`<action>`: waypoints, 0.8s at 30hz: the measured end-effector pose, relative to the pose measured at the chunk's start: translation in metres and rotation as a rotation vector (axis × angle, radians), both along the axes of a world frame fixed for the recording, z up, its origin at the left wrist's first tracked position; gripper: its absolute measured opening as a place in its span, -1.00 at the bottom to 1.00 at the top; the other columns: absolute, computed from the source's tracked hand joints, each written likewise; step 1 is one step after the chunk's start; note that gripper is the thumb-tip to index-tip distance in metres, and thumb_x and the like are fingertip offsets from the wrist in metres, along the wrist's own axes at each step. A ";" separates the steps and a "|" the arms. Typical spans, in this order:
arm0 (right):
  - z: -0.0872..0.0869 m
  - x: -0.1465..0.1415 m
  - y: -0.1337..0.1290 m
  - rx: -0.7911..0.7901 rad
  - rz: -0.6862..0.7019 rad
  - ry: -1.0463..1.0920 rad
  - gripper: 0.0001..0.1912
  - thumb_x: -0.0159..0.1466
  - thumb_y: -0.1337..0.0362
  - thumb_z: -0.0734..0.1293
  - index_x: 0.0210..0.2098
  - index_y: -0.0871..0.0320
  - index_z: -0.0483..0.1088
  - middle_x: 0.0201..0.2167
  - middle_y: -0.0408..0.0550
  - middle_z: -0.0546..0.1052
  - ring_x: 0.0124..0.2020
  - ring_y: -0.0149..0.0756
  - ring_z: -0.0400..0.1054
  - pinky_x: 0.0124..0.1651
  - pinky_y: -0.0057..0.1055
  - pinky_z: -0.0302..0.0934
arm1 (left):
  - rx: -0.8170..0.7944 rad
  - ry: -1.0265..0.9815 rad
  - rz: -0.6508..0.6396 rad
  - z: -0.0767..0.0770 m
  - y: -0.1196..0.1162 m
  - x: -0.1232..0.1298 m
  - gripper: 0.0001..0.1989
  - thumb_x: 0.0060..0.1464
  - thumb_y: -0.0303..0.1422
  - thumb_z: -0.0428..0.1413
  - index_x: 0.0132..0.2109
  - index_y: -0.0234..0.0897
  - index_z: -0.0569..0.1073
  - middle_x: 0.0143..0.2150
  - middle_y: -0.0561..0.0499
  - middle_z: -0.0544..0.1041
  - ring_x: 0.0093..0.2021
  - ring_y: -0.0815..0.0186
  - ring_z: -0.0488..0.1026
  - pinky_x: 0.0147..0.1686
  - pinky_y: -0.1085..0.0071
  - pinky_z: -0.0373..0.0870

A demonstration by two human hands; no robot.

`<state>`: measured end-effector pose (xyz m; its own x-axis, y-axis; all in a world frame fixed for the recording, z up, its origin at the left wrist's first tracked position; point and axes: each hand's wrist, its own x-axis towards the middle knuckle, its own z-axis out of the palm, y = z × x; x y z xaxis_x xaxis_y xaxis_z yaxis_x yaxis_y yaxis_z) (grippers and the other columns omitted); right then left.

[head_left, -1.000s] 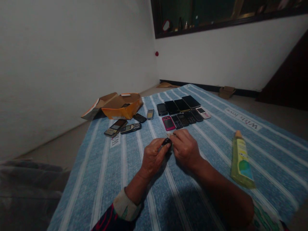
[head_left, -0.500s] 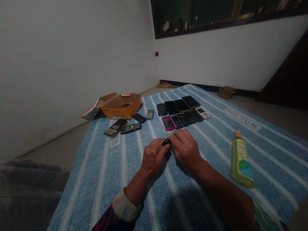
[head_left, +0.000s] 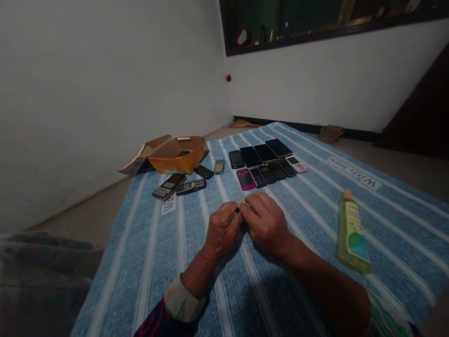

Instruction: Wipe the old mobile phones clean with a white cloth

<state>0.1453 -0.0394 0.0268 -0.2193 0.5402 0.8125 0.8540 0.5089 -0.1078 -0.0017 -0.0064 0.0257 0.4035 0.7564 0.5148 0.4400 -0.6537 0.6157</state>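
Note:
My left hand [head_left: 221,229] is closed around a small dark object [head_left: 237,210], mostly hidden by the fingers. Against it, my right hand [head_left: 265,220] pinches something pale and thin [head_left: 241,202], perhaps a cloth or tissue. Just beyond the hands lies a pink phone [head_left: 246,179], at the left end of a row of keypad phones [head_left: 267,174]. Behind that row are several larger dark phones [head_left: 250,157]. To the left, a silver-black phone [head_left: 169,186], a dark blue keypad phone [head_left: 191,186], a black phone [head_left: 204,172] and a light blue phone [head_left: 219,166] lie loosely.
An open orange cardboard box [head_left: 178,164] stands at the table's back left, with a dark item inside. On the right lies a bottle of yellow-green liquid [head_left: 352,234]. Blue striped cloth [head_left: 157,281] covers the table, and walls rise behind it.
My right hand has shifted slightly left, closer against my left hand. The dark object, more visible before, is now mostly covered by fingers.

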 end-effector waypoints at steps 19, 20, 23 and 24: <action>-0.003 0.014 0.010 -0.031 -0.033 0.137 -0.74 0.34 0.45 0.16 -0.30 0.21 0.48 -0.38 0.04 0.43 -0.25 -0.17 0.26 -0.20 -0.30 0.21 | 0.004 -0.028 -0.035 -0.001 0.000 0.001 -0.80 0.22 -0.30 0.05 -0.16 -0.24 0.54 -0.23 -0.05 0.60 -0.19 0.23 0.53 -0.13 0.33 0.44; -0.002 0.014 0.009 -0.023 -0.023 0.153 -0.73 0.34 0.46 0.15 -0.28 0.22 0.48 -0.38 0.04 0.43 -0.25 -0.17 0.26 -0.20 -0.29 0.22 | 0.004 -0.027 -0.037 0.000 -0.001 0.001 -0.80 0.22 -0.30 0.04 -0.16 -0.24 0.54 -0.23 -0.05 0.60 -0.19 0.24 0.53 -0.13 0.34 0.44; 0.003 0.008 0.003 -0.004 0.024 0.151 -0.70 0.36 0.44 0.12 -0.25 0.21 0.48 -0.36 0.05 0.44 -0.24 -0.17 0.28 -0.19 -0.28 0.23 | 0.010 -0.012 -0.026 0.000 -0.001 0.000 -0.80 0.22 -0.30 0.03 -0.18 -0.25 0.53 -0.25 -0.05 0.59 -0.21 0.25 0.52 -0.16 0.34 0.43; 0.005 0.004 0.000 -0.002 0.041 0.135 -0.69 0.37 0.43 0.11 -0.25 0.20 0.48 -0.36 0.05 0.45 -0.24 -0.18 0.28 -0.19 -0.27 0.23 | 0.010 -0.002 -0.016 -0.001 -0.001 0.000 -0.80 0.22 -0.30 0.03 -0.21 -0.25 0.52 -0.29 -0.04 0.58 -0.24 0.25 0.51 -0.18 0.35 0.43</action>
